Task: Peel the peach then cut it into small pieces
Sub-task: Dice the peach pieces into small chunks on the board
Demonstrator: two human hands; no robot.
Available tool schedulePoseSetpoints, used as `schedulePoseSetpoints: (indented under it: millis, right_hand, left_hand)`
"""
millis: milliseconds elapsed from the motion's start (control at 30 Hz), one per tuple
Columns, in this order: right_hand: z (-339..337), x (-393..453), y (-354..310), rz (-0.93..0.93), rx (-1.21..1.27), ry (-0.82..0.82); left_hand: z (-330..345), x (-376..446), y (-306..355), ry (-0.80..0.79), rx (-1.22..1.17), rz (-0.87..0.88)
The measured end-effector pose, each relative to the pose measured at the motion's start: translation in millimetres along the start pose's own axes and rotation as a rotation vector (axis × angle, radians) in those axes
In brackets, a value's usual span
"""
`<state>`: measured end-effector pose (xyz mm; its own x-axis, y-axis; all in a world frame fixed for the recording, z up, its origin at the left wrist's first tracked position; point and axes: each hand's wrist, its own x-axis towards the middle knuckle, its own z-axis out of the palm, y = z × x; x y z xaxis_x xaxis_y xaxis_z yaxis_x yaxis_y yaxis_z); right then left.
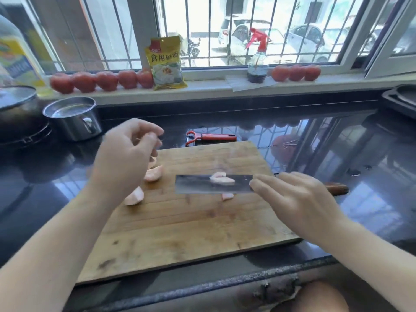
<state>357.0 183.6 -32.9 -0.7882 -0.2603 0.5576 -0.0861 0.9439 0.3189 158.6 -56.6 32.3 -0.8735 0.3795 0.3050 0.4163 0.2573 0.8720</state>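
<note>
A wooden cutting board lies on the dark counter. Peeled pink peach pieces rest on it: one beside my left hand, one under my wrist, and a small bit below the knife. My right hand grips the cleaver, index finger stretched along the blade. The blade is turned flat above the board with a peach slice lying on it. My left hand hovers over the board's left side, blurred, fingers curled in a pinch; whether it holds a piece is unclear.
A red peeler lies just behind the board. A steel pot and a dark pan stand at the left. The windowsill holds tomatoes, a yellow bag and a spray bottle. A dark tray sits far right.
</note>
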Motion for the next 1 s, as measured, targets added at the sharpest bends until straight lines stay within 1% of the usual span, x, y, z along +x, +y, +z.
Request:
schedulePoseSetpoints:
  millis: [33,100,133,167,200,267,333,400,533,600,667,733,767,800,833,867,900,933,967,1000]
  right_hand:
    - [2.5,-3.7,-6.7,-0.015,0.003,0.007]
    - [7.2,-7.8,-15.2,-0.008,0.011,0.019]
    - [9.1,-8.4,-17.9,0.005,0.015,0.032]
    - [9.9,-7.8,-20.2,0.014,0.020,0.050]
    - [9.7,-6.5,-21.7,0.016,0.018,0.068]
    - [10.1,-5.2,-23.4,0.007,-0.007,0.096]
    - [12.3,-6.7,-23.0,-0.002,-0.026,0.106]
    - [15.1,-10.5,-19.7,-0.014,-0.031,0.104]
    - [13.2,-17.4,-15.1,-0.041,-0.054,0.080]
    - [9.3,-19.8,-12.4,-0.033,-0.042,0.078]
    - [6.1,-21.9,-6.9,0.011,0.016,0.064]
    - [1.3,-20.8,0.5,0.146,0.115,0.014]
    - [-3.9,-15.7,2.0,0.266,0.180,-0.021]
    - [-10.8,-7.8,3.2,0.433,0.253,-0.055]
    - [-17.2,2.3,6.2,0.625,0.362,-0.090]
    - [-23.0,13.6,9.7,0.817,0.515,-0.115]
    - [-28.2,25.2,12.6,0.999,0.701,-0.133]
    - [-32.1,36.1,15.0,1.137,0.883,-0.145]
    - [-35.1,45.3,17.2,1.240,1.037,-0.149]
    - [-36.9,52.5,18.2,1.313,1.166,-0.150]
  left_hand:
    - [3.3,-3.1,7.6,-0.160,0.059,-0.005]
    - [19.8,-11.7,21.6,-0.482,0.255,0.008]
    - [31.0,-15.2,24.8,-0.601,0.343,0.035]
    - [42.3,-18.8,26.3,-0.683,0.410,0.060]
    - [52.6,-21.3,25.8,-0.725,0.474,0.086]
    - [65.7,-23.1,21.1,-0.719,0.572,0.127]
    - [73.1,-21.9,14.1,-0.699,0.596,0.151]
    - [78.3,-17.1,5.7,-0.696,0.601,0.186]
    - [84.5,0.9,-5.7,-0.700,0.546,0.145]
    - [82.8,11.3,-6.6,-0.620,0.467,0.132]
    - [73.3,20.3,-5.0,-0.475,0.297,0.102]
    - [58.3,24.3,-0.5,-0.306,0.102,0.068]
    - [50.5,23.3,0.8,-0.211,0.020,0.067]
    - [43.6,18.5,1.8,-0.119,-0.027,0.094]
    - [39.1,10.5,1.9,-0.039,-0.020,0.152]
    - [36.6,-0.8,2.2,0.010,0.043,0.252]
    - [37.3,-13.8,1.2,0.016,0.143,0.386]
    - [40.8,-27.7,-0.9,-0.018,0.248,0.530]
    - [47.1,-40.6,-5.4,-0.076,0.359,0.656]
    - [56.1,-52.0,-11.2,-0.142,0.484,0.741]
